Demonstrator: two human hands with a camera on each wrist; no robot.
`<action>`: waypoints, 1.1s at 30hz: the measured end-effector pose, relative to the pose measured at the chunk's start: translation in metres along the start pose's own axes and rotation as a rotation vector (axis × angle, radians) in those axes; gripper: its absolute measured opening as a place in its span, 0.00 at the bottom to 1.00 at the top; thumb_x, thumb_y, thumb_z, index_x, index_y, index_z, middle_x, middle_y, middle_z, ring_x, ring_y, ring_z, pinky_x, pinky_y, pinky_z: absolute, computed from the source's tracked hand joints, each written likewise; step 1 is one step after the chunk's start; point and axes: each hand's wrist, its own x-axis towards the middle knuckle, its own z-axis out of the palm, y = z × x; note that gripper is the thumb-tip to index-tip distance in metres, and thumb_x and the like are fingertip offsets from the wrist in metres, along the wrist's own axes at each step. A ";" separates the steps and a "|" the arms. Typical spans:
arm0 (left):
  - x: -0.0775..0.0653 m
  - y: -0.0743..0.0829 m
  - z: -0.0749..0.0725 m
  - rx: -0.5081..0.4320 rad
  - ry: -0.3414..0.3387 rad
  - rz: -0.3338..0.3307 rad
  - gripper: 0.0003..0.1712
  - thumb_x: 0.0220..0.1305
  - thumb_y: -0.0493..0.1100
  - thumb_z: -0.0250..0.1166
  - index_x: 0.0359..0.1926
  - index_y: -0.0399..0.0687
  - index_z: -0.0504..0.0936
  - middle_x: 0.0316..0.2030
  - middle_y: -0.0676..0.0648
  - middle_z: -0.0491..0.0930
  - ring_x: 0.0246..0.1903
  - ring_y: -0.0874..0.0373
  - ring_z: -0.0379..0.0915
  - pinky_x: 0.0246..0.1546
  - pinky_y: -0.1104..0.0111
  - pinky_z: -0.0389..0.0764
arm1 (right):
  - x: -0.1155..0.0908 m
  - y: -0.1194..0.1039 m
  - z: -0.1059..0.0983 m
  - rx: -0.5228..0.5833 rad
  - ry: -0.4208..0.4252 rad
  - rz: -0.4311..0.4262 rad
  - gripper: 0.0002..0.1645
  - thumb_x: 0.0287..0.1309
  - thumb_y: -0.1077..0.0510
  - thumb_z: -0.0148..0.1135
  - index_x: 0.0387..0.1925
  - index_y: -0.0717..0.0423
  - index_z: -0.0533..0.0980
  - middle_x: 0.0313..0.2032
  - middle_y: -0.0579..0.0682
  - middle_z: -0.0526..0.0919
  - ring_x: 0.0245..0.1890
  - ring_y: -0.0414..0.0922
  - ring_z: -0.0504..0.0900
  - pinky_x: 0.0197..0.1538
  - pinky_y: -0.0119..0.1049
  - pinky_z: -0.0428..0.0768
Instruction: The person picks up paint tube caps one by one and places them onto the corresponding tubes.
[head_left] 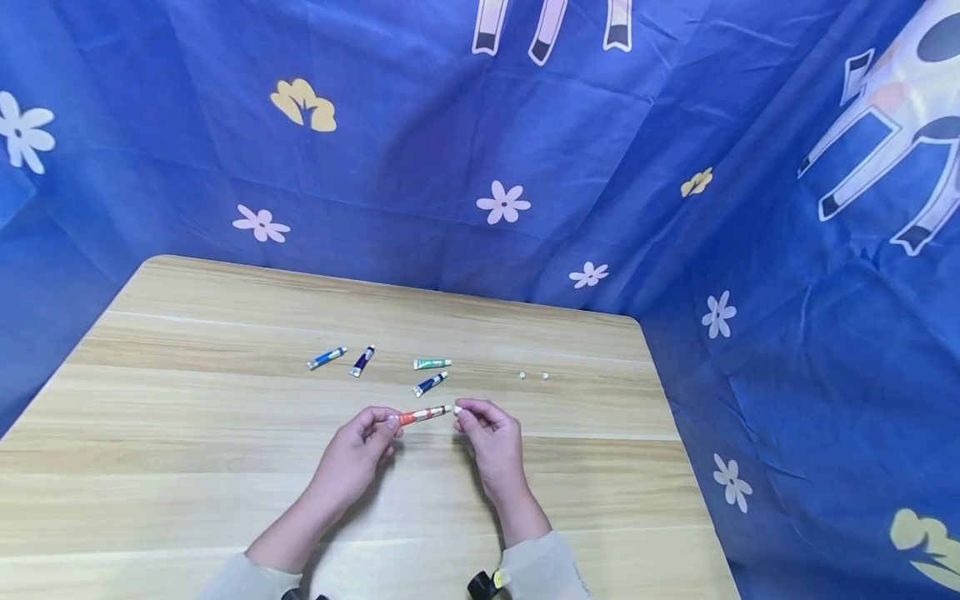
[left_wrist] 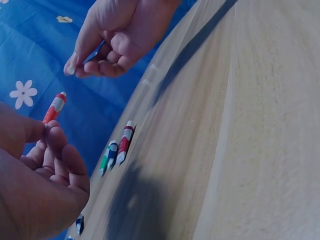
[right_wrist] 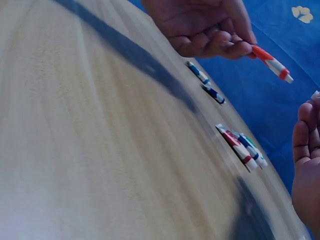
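Orange tube (right_wrist: 272,63) in the lower middle of the head view, raised over the table, nozzle toward the right. Pinched at its tail end between thumb and forefinger of the left hand (head_left: 363,442). Just beyond the nozzle, apart from it, a small white cap (head_left: 458,409), pinched between thumb and fingertips of the right hand (head_left: 491,437).

Below and behind, lying on the table in the left wrist view: red tube (left_wrist: 125,142), near a navy tube (head_left: 430,384) and a green tube (head_left: 432,364). Farther left in the head view, side by side and slanted, a dark violet-blue tube (head_left: 362,361) and a bright blue tube (head_left: 327,358). Right of centre, a loose cap (head_left: 522,376) with a second cap (head_left: 545,376) nearby. Under everything, a pale wood-grain table (head_left: 615,467); across the top and right, blue cloth (head_left: 405,225) with printed flowers.
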 end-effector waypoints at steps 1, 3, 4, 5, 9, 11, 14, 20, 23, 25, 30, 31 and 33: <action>0.000 0.000 0.001 0.003 -0.001 0.003 0.15 0.84 0.43 0.58 0.61 0.39 0.80 0.43 0.46 0.85 0.36 0.58 0.78 0.37 0.70 0.82 | -0.001 0.001 0.001 -0.016 -0.010 -0.005 0.15 0.67 0.71 0.69 0.53 0.77 0.82 0.40 0.44 0.89 0.35 0.36 0.88 0.45 0.27 0.89; -0.001 0.000 0.002 0.003 -0.002 0.002 0.15 0.84 0.44 0.58 0.60 0.40 0.80 0.43 0.46 0.85 0.36 0.58 0.78 0.37 0.70 0.81 | -0.002 0.002 0.003 -0.051 -0.027 -0.013 0.15 0.66 0.71 0.69 0.52 0.75 0.83 0.41 0.47 0.89 0.36 0.37 0.88 0.45 0.27 0.90; -0.001 0.000 0.003 0.001 -0.001 0.001 0.15 0.84 0.44 0.58 0.60 0.40 0.80 0.43 0.45 0.85 0.37 0.58 0.78 0.38 0.70 0.82 | -0.003 0.002 0.004 -0.060 -0.033 -0.019 0.14 0.66 0.71 0.70 0.52 0.74 0.84 0.42 0.50 0.89 0.37 0.37 0.88 0.47 0.28 0.90; -0.002 0.000 0.003 0.002 0.000 -0.002 0.15 0.84 0.45 0.59 0.59 0.40 0.81 0.43 0.45 0.86 0.37 0.57 0.78 0.38 0.70 0.81 | -0.004 0.002 0.005 -0.075 -0.038 -0.026 0.14 0.66 0.70 0.70 0.52 0.73 0.84 0.43 0.53 0.89 0.37 0.37 0.88 0.47 0.28 0.90; -0.002 -0.001 0.004 -0.001 -0.003 -0.007 0.14 0.84 0.45 0.58 0.58 0.41 0.81 0.43 0.44 0.86 0.37 0.57 0.78 0.38 0.70 0.82 | -0.006 0.001 0.009 -0.123 -0.053 -0.027 0.13 0.66 0.69 0.70 0.51 0.70 0.86 0.47 0.67 0.87 0.37 0.38 0.88 0.45 0.27 0.89; -0.002 -0.002 0.005 -0.001 -0.004 -0.008 0.14 0.84 0.44 0.58 0.58 0.40 0.81 0.43 0.43 0.85 0.37 0.57 0.78 0.38 0.70 0.82 | -0.007 0.002 0.010 -0.141 -0.055 -0.022 0.13 0.66 0.69 0.70 0.51 0.69 0.86 0.47 0.69 0.86 0.37 0.38 0.87 0.45 0.27 0.89; -0.002 -0.002 0.005 0.000 -0.005 -0.003 0.13 0.83 0.43 0.59 0.58 0.39 0.81 0.43 0.43 0.86 0.36 0.57 0.78 0.37 0.70 0.82 | -0.007 0.003 0.011 -0.148 -0.051 -0.015 0.13 0.66 0.68 0.71 0.51 0.69 0.86 0.46 0.66 0.87 0.37 0.39 0.88 0.44 0.28 0.89; -0.002 0.000 0.005 0.018 -0.002 0.008 0.13 0.82 0.43 0.61 0.57 0.39 0.81 0.42 0.43 0.86 0.37 0.56 0.79 0.39 0.72 0.82 | -0.006 0.003 0.011 -0.136 -0.041 -0.005 0.12 0.66 0.68 0.71 0.50 0.67 0.87 0.45 0.61 0.89 0.38 0.41 0.88 0.46 0.31 0.90; -0.001 0.000 0.005 0.020 -0.006 0.007 0.13 0.82 0.43 0.61 0.57 0.40 0.82 0.42 0.43 0.86 0.37 0.56 0.79 0.39 0.72 0.82 | -0.006 0.002 0.011 -0.129 -0.043 0.003 0.13 0.66 0.69 0.71 0.51 0.68 0.86 0.46 0.62 0.89 0.39 0.41 0.88 0.48 0.34 0.92; -0.001 0.001 0.005 0.016 -0.009 0.006 0.13 0.82 0.42 0.60 0.57 0.39 0.82 0.42 0.43 0.86 0.37 0.56 0.79 0.38 0.71 0.82 | -0.006 0.002 0.012 -0.125 -0.047 0.007 0.13 0.66 0.70 0.71 0.51 0.68 0.86 0.47 0.63 0.89 0.40 0.40 0.88 0.50 0.36 0.92; 0.000 0.001 0.004 0.013 -0.016 0.001 0.12 0.82 0.41 0.60 0.58 0.39 0.81 0.42 0.42 0.86 0.37 0.55 0.79 0.38 0.70 0.83 | -0.006 0.003 0.013 -0.126 -0.050 0.018 0.13 0.65 0.69 0.71 0.50 0.69 0.86 0.49 0.66 0.89 0.39 0.41 0.89 0.49 0.38 0.92; 0.000 0.001 0.004 0.015 -0.016 0.001 0.12 0.82 0.41 0.60 0.58 0.39 0.81 0.42 0.42 0.86 0.37 0.55 0.79 0.38 0.70 0.83 | -0.006 0.003 0.013 -0.125 -0.050 0.022 0.13 0.65 0.69 0.72 0.50 0.70 0.86 0.49 0.66 0.89 0.38 0.41 0.89 0.49 0.38 0.92; 0.000 0.001 0.004 0.018 -0.017 0.001 0.12 0.82 0.41 0.60 0.58 0.39 0.81 0.42 0.41 0.86 0.38 0.55 0.79 0.39 0.70 0.83 | -0.005 0.003 0.013 -0.115 -0.049 0.033 0.13 0.65 0.69 0.71 0.51 0.71 0.85 0.49 0.66 0.90 0.37 0.41 0.90 0.49 0.39 0.92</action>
